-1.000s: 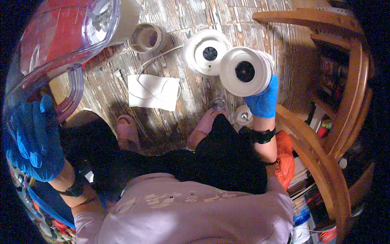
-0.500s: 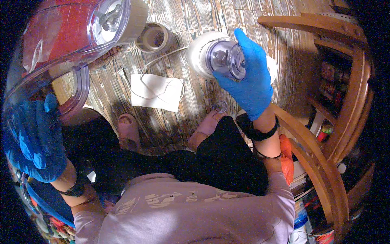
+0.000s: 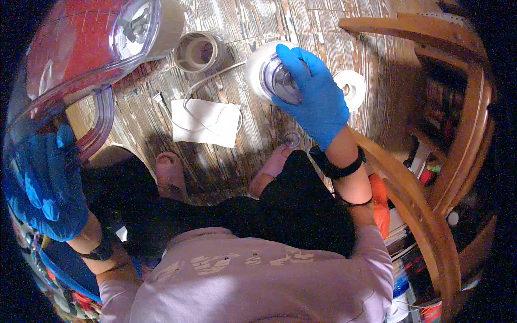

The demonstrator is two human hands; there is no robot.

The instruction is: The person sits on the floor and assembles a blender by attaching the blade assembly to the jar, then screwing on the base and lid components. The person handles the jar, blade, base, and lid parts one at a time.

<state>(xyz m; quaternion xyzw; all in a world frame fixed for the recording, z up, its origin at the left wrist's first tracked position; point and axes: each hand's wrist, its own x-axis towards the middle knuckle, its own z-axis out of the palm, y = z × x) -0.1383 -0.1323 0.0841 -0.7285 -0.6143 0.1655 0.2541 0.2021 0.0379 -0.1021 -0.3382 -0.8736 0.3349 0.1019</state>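
My left hand, in a blue glove, is closed at the near end of a large clear blender jug. The jug lies tilted, with metal blades showing at its far end. My right hand, also gloved in blue, has its fingers and thumb wrapped around a small clear plastic cup. That cup sits over a round white appliance base on the floor; my palm hides part of both. From the base a pale cord runs left to a plug.
A white ring-shaped part lies right of my hand. Left of the base stands a beige collar. The cord loops over white paper. Near my foot is a small clear disc. Curved wooden furniture borders the right.
My right hand has moved left and its fingers now curl over the clear cup, which has shifted slightly left. The white ring is more exposed. The jug has moved a little left.
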